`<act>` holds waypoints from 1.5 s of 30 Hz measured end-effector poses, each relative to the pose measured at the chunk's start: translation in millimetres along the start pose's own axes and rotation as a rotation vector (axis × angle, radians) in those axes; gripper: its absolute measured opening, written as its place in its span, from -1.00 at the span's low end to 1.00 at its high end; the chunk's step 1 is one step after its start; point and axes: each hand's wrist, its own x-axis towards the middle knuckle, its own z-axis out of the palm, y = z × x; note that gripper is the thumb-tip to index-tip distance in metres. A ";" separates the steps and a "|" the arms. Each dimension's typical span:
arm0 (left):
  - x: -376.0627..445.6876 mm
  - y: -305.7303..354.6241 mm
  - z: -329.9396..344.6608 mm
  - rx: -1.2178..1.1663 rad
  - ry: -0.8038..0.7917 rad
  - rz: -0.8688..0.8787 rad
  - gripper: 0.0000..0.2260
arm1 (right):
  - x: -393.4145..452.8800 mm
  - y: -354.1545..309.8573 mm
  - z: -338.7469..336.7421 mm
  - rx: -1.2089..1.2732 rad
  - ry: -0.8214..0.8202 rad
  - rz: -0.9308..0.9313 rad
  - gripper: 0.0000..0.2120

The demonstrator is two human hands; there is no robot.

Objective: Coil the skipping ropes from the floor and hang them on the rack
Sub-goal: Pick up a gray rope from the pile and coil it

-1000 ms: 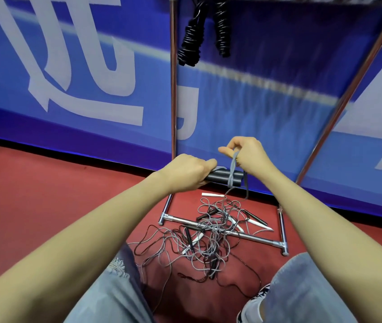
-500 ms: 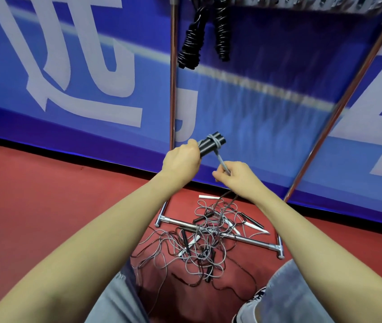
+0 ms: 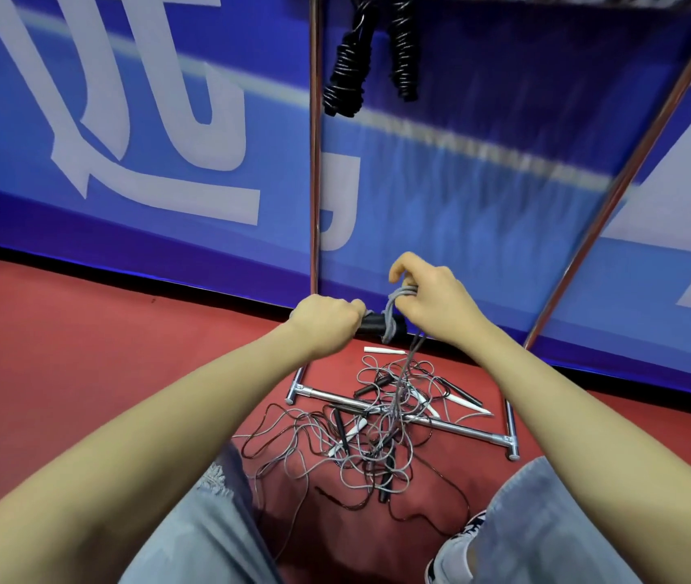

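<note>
- Left hand [image 3: 326,326]: fist wrapped around one end of a pair of black rope handles [image 3: 377,324], held roughly level; the handles stick out to the right of the fist.
- Right hand [image 3: 432,303]: fingers curled, pinching several strands of grey cord [image 3: 398,295] just above and to the right of the handles; thumb raised over the bundle.
- The grey cord loops around the free end of the handles, a few turns visible, touching the black grips. The exact turn count cannot be read.
- From the right hand the cord drops, fairly taut, straight down into the tangle of ropes [image 3: 373,432] on the red floor [image 3: 82,351].
- The tangle lies directly below the hands, draped over the rack's bottom crossbar [image 3: 453,425]. It holds grey and dark cords mixed together; how many ropes cannot be told. Loose handles show among them: at least three black and about four white, some partly buried.
- One white handle [image 3: 383,351] lies apart from the heap, just under the gripped handles.
- Rack: two upright metal poles, a left pole [image 3: 315,162] standing vertical and a right pole [image 3: 647,153] slanting in this wide view.
- Two black coiled ropes [image 3: 350,73] already hang from the top of the rack, side by side, well above the hands.
- Behind the rack: a blue banner [image 3: 482,204] with white lettering.
- Bottom edge: the person's knees in light jeans [image 3: 208,533] and one sneaker [image 3: 453,554].
</note>
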 end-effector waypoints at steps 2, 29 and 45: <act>-3.3 -2.8 -2.1 0.058 0.004 0.088 -0.88 | 5.0 1.6 3.4 0.063 -0.022 0.085 -0.75; 7.2 22.3 10.4 -0.629 0.103 -0.516 -0.83 | -18.2 2.5 25.6 0.277 -0.365 0.265 -0.82; -10.4 24.0 18.6 0.015 -0.017 0.121 -0.86 | -7.0 16.7 30.8 -0.034 -0.108 0.211 -0.93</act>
